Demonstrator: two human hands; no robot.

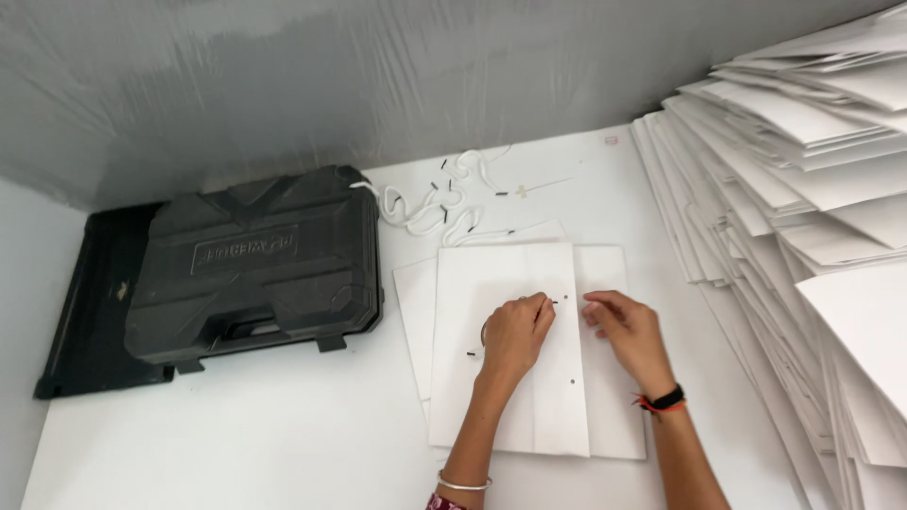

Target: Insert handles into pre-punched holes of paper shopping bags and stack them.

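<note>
**Both hands down on the folded bag**

The white paper bag lay flat at the middle of the table, with more flat sheets peeping out from under it on both sides. The left hand sat on the bag's centre panel, fingers curled in and pinched on a thin cord that looped out from under the knuckles toward nine o'clock, its dark tip lying on the paper just below. A silver bangle ringed that wrist. The right hand rested at three o'clock from the left, just beside it but apart, fingers bent and pressing down on the bag's right panel; I couldn't tell whether it gripped anything between the fingertips. A black band with an orange thread circled its wrist. Small punched holes showed in the paper, one between the two hands and one lower, toward six o'clock.

Up at twelve o'clock from the hands a heap of white cords with dark tips lay tangled on the table, well apart from the bag. Over at nine o'clock stood a closed black tool case, sitting on a flat black mat. At three o'clock a tall slanting stack of bags ran along the table's edge, near the right hand but not touching it. A grey wall closed the far side.
</note>
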